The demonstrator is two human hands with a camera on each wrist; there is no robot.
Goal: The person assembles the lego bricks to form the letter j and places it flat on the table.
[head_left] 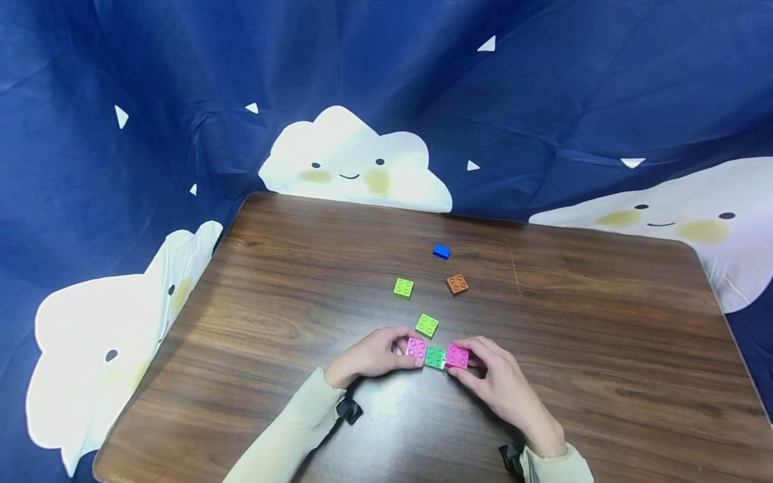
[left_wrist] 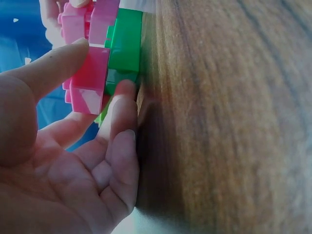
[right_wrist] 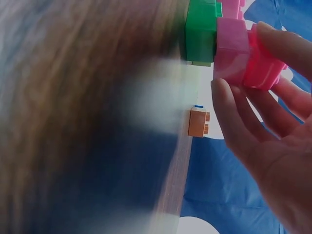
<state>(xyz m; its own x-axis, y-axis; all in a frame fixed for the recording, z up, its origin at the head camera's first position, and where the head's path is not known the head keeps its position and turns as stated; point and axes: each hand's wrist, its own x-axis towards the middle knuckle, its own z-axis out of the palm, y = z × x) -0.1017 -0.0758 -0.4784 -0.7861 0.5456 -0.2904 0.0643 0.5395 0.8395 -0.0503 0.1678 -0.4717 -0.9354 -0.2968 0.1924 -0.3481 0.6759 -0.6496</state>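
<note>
A pink brick (head_left: 417, 347) sits at the left end of a green brick (head_left: 435, 357). My left hand (head_left: 377, 352) grips this pink brick, its thumb (left_wrist: 63, 66) on the pink side and a fingertip low against the green. At the green brick's right end, my right hand (head_left: 504, 386) pinches two joined pink bricks, a lighter one (right_wrist: 231, 48) and a hot pink one (right_wrist: 263, 61), between thumb and fingers. The lighter one is right beside the top of the green brick (right_wrist: 201, 31) in the right wrist view. Just beyond the hands lies a lime green brick (head_left: 426, 325).
Farther back on the wooden table (head_left: 302, 268) are another lime brick (head_left: 403, 288), an orange-brown brick (head_left: 457, 284) and a small blue brick (head_left: 441, 251). A blue curtain (head_left: 543, 100) with white clouds hangs along the back and left edges.
</note>
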